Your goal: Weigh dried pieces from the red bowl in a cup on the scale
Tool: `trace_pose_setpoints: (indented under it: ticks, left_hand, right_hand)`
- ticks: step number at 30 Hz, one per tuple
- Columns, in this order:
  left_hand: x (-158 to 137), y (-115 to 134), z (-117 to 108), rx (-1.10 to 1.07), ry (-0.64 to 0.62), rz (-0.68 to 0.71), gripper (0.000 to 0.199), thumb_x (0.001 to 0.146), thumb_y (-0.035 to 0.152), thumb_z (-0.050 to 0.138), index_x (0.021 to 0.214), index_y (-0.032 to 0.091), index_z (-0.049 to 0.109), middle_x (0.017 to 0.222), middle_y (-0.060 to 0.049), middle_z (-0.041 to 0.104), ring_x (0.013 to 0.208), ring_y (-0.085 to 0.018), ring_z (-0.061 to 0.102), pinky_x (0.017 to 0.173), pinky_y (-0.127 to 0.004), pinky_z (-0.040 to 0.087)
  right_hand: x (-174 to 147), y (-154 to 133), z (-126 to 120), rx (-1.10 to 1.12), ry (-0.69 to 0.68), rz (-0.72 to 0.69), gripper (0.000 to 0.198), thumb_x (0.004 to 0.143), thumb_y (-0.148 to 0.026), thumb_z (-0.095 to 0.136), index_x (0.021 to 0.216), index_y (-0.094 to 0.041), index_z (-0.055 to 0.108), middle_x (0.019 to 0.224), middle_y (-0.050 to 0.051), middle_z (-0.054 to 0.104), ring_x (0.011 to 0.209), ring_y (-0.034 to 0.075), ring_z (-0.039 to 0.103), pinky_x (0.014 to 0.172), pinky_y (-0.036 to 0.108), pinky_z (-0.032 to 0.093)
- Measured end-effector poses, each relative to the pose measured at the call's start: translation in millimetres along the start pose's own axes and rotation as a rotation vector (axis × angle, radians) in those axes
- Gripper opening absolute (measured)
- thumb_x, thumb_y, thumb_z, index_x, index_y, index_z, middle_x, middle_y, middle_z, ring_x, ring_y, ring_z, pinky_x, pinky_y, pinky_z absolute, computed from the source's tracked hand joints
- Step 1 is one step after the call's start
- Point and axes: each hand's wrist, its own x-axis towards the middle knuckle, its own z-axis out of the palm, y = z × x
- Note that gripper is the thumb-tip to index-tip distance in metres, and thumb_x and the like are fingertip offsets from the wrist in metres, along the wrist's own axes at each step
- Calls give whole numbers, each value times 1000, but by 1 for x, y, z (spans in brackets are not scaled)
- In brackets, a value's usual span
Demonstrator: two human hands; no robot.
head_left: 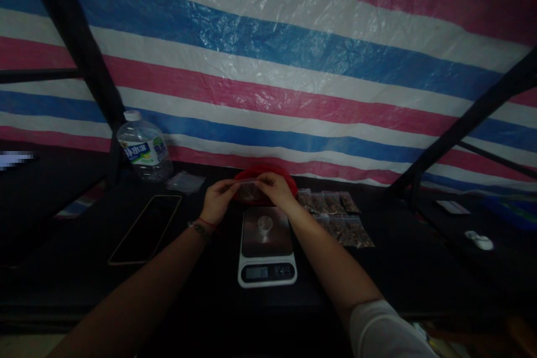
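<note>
Between my two hands is a small clear zip bag (pixel 248 192), pinched along its top edge. My left hand (pixel 219 199) grips its left corner, and my right hand (pixel 274 189) grips the right one. Just behind the bag lies a red bowl (pixel 268 169), partly hidden by my hands. Nearer to me stands a white kitchen scale (pixel 267 276) with a metal top and a small display. A small clear cup (pixel 264 226) rests on that top. Right of my right forearm, several filled zip bags (pixel 350 230) with brown bits lie in two rows. Whether the held bag contains anything is too dim to tell.
On the left are a large clear plastic bottle (pixel 145 148), a stack of flat clear bags (pixel 185 182) and a phone (pixel 145 229). Far right, a white earbud case (pixel 479 240) lies near a blue tray (pixel 514 211). Dark metal bars and striped sheeting rise behind the black table.
</note>
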Motion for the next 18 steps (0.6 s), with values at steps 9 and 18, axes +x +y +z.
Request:
trace_pose_setpoints:
  ticks: [9, 18]
  left_hand:
    - [-3, 2, 2, 31, -74, 15, 40, 70, 51, 74, 85, 14, 72, 87, -9, 75, 79, -23, 70, 77, -37, 58]
    - [-5, 9, 2, 97, -134, 67, 33, 72, 46, 71, 83, 15, 73, 84, -8, 75, 77, -20, 70, 74, -31, 57]
  right_hand:
    - [-5, -6, 8, -7, -5, -16, 15, 78, -29, 66, 79, -16, 73, 74, 3, 70, 68, 16, 63, 65, 26, 47]
    - [-9, -9, 18, -43, -24, -103, 12, 79, -25, 67, 76, -15, 73, 78, 5, 70, 71, 16, 63, 66, 26, 47]
